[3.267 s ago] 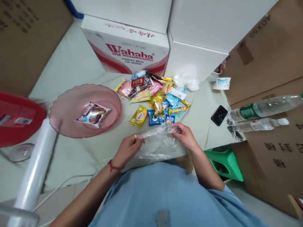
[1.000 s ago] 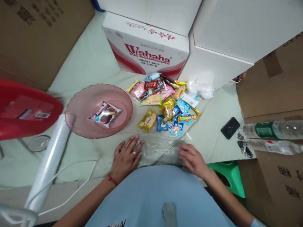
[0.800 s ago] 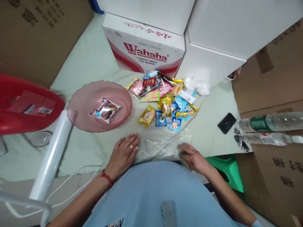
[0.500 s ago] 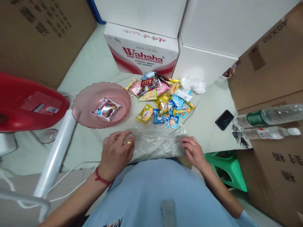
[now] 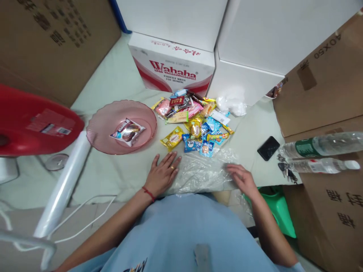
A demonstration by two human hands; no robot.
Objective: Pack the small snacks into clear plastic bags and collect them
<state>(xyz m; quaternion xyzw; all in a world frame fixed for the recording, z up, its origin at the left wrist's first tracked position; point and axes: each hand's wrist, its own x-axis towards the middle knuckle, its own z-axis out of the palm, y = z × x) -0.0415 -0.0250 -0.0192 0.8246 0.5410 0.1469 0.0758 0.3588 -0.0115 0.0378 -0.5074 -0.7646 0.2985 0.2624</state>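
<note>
A sheet of clear plastic film [image 5: 204, 173] lies spread on the pale green cloth in front of me. My left hand [image 5: 163, 174] rests flat on its left edge, fingers stretched out, a ring on one finger. My right hand [image 5: 243, 179] lies flat on the film's right edge, fingers extended. Just beyond the film is a pile of several wrapped snacks and candies [image 5: 195, 121]. To the left stands a pink ribbed plate [image 5: 99, 128] holding one snack packet [image 5: 127, 131].
A Wahaha carton [image 5: 172, 62] and white boxes stand behind the pile. Cardboard boxes flank both sides. A black phone [image 5: 268, 147], keys and two water bottles [image 5: 320, 143] lie at the right. A roll of film [image 5: 65, 185], red tub [image 5: 34, 126], white cable and green stool [image 5: 280, 211] are nearby.
Both hands held the film lifted, then laid it on the cloth. The hands now press flat and have slid apart, smoothing the film, which lies wider and shifted right.
</note>
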